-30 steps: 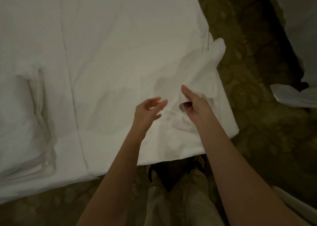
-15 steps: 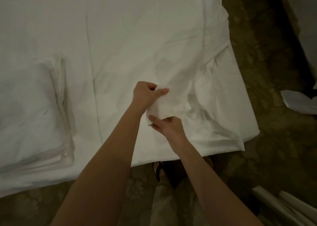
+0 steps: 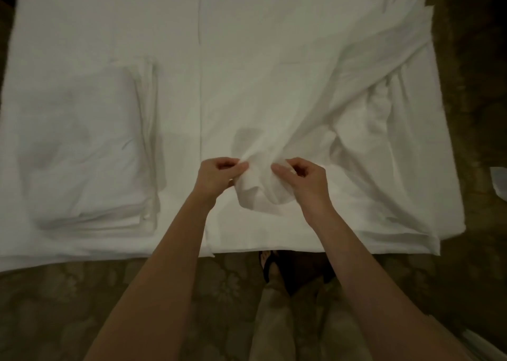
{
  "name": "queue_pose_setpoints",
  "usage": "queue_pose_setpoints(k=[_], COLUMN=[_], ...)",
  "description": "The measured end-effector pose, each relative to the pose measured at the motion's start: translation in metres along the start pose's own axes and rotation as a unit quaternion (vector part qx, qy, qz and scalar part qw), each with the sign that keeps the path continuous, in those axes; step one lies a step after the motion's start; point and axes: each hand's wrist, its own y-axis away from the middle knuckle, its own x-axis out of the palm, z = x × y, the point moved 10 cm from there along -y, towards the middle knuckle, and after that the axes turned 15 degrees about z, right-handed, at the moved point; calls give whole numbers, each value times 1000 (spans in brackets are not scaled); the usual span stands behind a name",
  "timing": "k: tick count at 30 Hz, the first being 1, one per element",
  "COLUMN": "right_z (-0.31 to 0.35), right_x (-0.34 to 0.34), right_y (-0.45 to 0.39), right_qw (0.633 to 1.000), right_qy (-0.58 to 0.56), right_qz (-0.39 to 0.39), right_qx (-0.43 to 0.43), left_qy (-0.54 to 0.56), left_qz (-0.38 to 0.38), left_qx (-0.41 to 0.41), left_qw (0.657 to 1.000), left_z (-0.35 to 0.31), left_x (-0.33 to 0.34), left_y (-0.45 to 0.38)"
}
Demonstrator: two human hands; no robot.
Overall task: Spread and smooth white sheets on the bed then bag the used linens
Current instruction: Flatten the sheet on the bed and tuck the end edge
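Pinching a bunched fold of white sheet [image 3: 263,152], both hands work near the bed's [image 3: 82,17] near edge; left hand [image 3: 216,175], fingers [image 3: 241,166] curled with thumb pressed to the cloth; right hand [image 3: 304,181], fingers [image 3: 279,170] likewise curled and gripping the same gather, a loose flap drooping between the two grips; sheet fans away from the fingers in creases toward the far right corner, rumpled just right of the right fingers, flat beyond the left fingers; folded white linen stack [image 3: 87,152] lies on the bed well left of the left fingers; patterned carpet [image 3: 68,305] below the wrists; sandalled foot [image 3: 270,264] beneath the right forearm.
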Motion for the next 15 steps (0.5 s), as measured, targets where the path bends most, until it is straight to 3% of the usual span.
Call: queue_pose_setpoints(k=[5, 15], right_z=[-7, -27], right_x=[40, 86], right_y=[-13, -27], right_qw=[987, 970], right_qy=[159, 234], right_qz=[23, 69], right_qx=[-25, -5], left_qy=[81, 77], left_qz=[17, 95], left_qx=[-5, -2], left_qw=[997, 992], left_z=[41, 52], left_x=[-29, -13], left_y=[30, 45])
